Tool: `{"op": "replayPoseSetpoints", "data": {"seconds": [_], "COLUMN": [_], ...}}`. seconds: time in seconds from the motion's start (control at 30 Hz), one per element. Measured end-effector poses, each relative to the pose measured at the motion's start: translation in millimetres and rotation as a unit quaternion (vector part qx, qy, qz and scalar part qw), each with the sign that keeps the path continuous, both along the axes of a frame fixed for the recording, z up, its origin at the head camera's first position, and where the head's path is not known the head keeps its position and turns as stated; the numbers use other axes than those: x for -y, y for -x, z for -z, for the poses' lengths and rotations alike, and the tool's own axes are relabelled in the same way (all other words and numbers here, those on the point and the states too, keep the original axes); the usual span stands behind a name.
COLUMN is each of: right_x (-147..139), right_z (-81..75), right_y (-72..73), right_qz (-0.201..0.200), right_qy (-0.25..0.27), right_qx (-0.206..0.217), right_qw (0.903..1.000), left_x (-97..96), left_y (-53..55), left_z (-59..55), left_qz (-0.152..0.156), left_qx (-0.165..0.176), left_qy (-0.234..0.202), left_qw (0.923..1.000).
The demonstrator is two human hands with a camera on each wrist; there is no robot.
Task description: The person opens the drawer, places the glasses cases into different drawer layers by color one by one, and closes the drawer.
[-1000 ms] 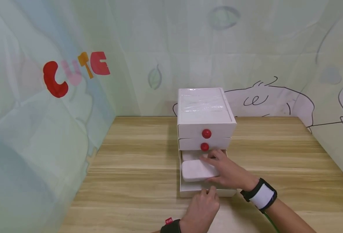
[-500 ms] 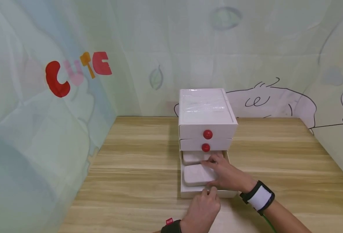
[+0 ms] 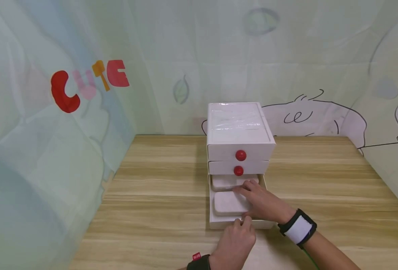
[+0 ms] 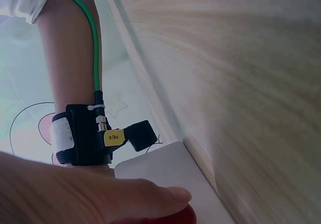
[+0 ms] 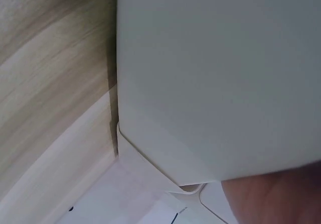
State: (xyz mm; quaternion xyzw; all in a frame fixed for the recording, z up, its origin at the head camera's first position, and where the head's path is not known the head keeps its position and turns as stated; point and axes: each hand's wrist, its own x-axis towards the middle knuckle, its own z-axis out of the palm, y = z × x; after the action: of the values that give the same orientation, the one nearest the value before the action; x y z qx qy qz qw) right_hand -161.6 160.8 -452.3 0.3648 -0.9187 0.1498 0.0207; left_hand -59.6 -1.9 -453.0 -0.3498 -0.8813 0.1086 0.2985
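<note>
The bottom drawer [image 3: 219, 225] of a white drawer cabinet [image 3: 241, 123] is pulled out. At its front, my left hand [image 3: 235, 242] grips a red knob [image 4: 183, 218], which shows under the thumb in the left wrist view. A white rounded box [image 3: 230, 204] lies flat in the front of the drawer. My right hand [image 3: 265, 204] holds this box at its right end, fingers at the far edge and thumb at the near edge. Behind it lies a second white rounded box [image 3: 222, 182], partly beneath the upper drawers.
Two upper drawers with a red top knob [image 3: 241, 155] and a red middle knob [image 3: 238, 171] are closed. The cabinet stands on a wood-grain table [image 3: 158, 195], before a printed cloth backdrop [image 3: 158, 67]. A green cable [image 4: 90, 23] runs along the right forearm.
My right hand has lowered the front box into the drawer, slightly towards me. More of the rear box now shows. The left hand stays at the drawer front.
</note>
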Motion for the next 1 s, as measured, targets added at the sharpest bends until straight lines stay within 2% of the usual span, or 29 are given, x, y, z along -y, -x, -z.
{"op": "replayPoseSetpoints", "data": {"seconds": [0.23, 0.37, 0.43, 0.47, 0.53, 0.63, 0.7, 0.73, 0.77, 0.83, 0.93, 1.0], "right_x": [-2.0, -8.5, -12.8, -15.2, -19.4, -24.6, -27.0, -28.1, -29.1, -31.1, -32.8, -32.5], "right_z": [-8.3, -30.2, -44.7, -51.5, -63.7, -77.1, -82.9, -84.7, -85.8, -85.3, -80.6, -77.2], "right_y": [1.5, 2.5, 2.1, 2.1, 2.4, 6.3, 10.2, 12.4, 14.6, 19.0, 25.0, 28.1], "right_qz": [0.016, 0.053, 0.075, 0.084, 0.103, 0.139, 0.165, 0.177, 0.188, 0.201, 0.197, 0.189], "right_qy": [0.001, 0.058, 0.11, 0.14, 0.199, 0.288, 0.333, 0.348, 0.355, 0.35, 0.326, 0.317], "right_qx": [-0.008, -0.047, -0.079, -0.096, -0.145, -0.219, -0.246, -0.249, -0.247, -0.225, -0.18, -0.16], "right_qw": [0.9998, 0.9958, 0.9879, 0.9819, 0.9638, 0.9219, 0.895, 0.8862, 0.882, 0.8867, 0.9067, 0.9156], "left_x": [-0.3, -0.5, -0.3, -0.2, 0.2, 0.5, 0.5, 0.6, 0.5, 0.2, -0.2, -0.5], "left_y": [0.5, 0.8, 0.9, 0.9, 0.9, 0.6, 0.1, -0.3, -0.7, -1.5, -2.2, -2.2], "left_z": [2.6, 4.2, 4.0, 3.8, 3.0, 1.3, 0.1, -0.5, -1.0, -1.5, -1.4, -0.9], "left_qz": [-0.001, -0.001, 0.0, 0.001, 0.001, 0.001, 0.0, -0.002, -0.003, -0.006, -0.009, -0.009], "left_qx": [-0.008, -0.009, -0.007, -0.005, -0.002, 0.009, 0.017, 0.02, 0.023, 0.026, 0.026, 0.026], "left_qy": [-0.013, -0.021, -0.026, -0.029, -0.035, -0.046, -0.056, -0.06, -0.064, -0.069, -0.07, -0.07], "left_qw": [0.9999, 0.9997, 0.9996, 0.9996, 0.9994, 0.9989, 0.9983, 0.998, 0.9977, 0.9972, 0.9971, 0.9972]}}
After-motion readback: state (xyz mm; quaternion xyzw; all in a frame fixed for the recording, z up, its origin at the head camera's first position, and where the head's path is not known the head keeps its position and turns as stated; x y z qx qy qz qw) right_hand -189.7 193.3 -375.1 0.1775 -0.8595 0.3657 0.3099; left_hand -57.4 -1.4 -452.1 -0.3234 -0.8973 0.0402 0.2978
